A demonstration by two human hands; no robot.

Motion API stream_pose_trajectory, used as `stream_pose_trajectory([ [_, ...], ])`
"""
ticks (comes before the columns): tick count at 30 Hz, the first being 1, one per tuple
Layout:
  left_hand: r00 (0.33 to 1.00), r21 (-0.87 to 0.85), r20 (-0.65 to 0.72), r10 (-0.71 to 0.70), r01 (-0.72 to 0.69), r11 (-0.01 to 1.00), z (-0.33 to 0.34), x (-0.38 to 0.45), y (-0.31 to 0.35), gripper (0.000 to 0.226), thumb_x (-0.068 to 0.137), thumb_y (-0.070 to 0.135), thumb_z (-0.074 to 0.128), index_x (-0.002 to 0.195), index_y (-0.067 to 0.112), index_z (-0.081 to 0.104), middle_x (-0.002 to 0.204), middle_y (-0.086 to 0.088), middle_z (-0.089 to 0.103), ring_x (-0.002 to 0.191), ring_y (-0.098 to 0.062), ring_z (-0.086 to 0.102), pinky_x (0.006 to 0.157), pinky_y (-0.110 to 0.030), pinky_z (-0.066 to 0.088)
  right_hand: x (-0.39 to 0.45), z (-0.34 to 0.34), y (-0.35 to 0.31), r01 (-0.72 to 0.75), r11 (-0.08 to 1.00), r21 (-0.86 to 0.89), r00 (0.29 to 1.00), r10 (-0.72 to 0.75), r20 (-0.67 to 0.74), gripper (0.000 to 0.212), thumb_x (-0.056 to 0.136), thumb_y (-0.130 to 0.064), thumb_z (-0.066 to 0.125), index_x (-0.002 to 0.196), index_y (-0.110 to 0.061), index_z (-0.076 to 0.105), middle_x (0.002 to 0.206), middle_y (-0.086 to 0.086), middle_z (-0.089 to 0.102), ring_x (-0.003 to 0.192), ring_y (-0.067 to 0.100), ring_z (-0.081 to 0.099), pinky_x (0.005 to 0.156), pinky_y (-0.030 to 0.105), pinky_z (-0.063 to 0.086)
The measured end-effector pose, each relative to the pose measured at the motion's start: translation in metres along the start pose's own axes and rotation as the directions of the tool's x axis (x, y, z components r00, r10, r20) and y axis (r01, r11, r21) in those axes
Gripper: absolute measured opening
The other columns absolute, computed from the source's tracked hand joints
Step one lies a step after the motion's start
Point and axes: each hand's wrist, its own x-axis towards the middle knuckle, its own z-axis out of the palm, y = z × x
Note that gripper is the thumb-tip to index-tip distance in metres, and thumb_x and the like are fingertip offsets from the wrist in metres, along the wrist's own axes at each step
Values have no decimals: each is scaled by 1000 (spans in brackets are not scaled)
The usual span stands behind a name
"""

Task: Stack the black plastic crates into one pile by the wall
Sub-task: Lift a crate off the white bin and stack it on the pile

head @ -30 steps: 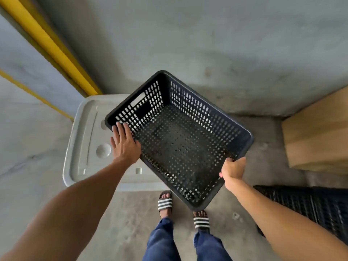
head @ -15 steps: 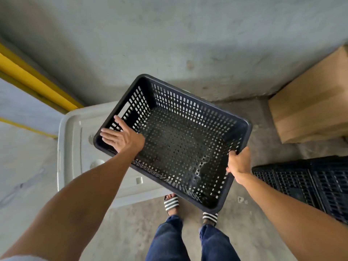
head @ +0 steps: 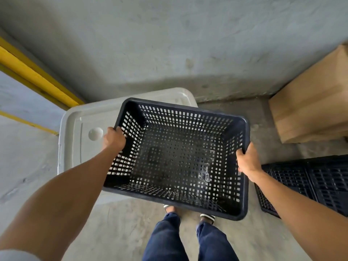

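Note:
I hold a black perforated plastic crate in the air in front of me, open side up, above my feet. My left hand grips its left rim and my right hand grips its right rim. The crate's far left corner overlaps a white plastic box below it. More black crates lie on the floor at the right, partly hidden by my right forearm. The grey concrete wall rises just beyond.
A white lidded plastic box stands on the floor against the wall, left of centre. A brown cardboard box sits at the right by the wall. A yellow painted strip runs along the left. Bare concrete floor lies between the boxes.
The crate has turned from a diagonal tilt to nearly level and square with the wall. My left hand went from lying flat on the rim to gripping it.

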Motion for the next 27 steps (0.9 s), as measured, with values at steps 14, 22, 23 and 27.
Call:
stream_pose_trajectory([
  [14,972,-304,184,-145,196,932,-2,-108,-91,58,102,56,25,89,7,55,61,-3,40,49,-15,34,50,-31,31,1,-23,20,-109,994,20,985,105,138,37,99,-40,51,86,-5,49,61,10,51,38,21,42,32,25,36],
  [22,953,-337,163,-256,298,893,27,-173,-157,73,99,63,20,115,0,54,66,-6,44,55,-19,42,61,-36,41,-19,-46,41,-74,988,137,953,30,300,48,97,-56,46,72,-15,47,52,-2,38,37,12,28,39,23,22],
  [23,954,-337,153,-257,294,894,29,-180,-163,77,98,65,19,118,-1,53,67,-7,45,57,-20,44,63,-37,43,-25,-50,44,-55,990,133,956,14,294,53,95,-62,41,69,-16,45,51,-2,37,38,12,27,38,23,21],
  [27,961,-331,106,-257,278,902,33,-211,-174,75,99,62,20,106,-3,57,69,-10,47,60,-20,45,66,-36,43,-49,-68,51,-8,996,84,965,-15,262,63,94,-71,24,63,-18,38,55,0,37,38,13,26,36,22,22],
])
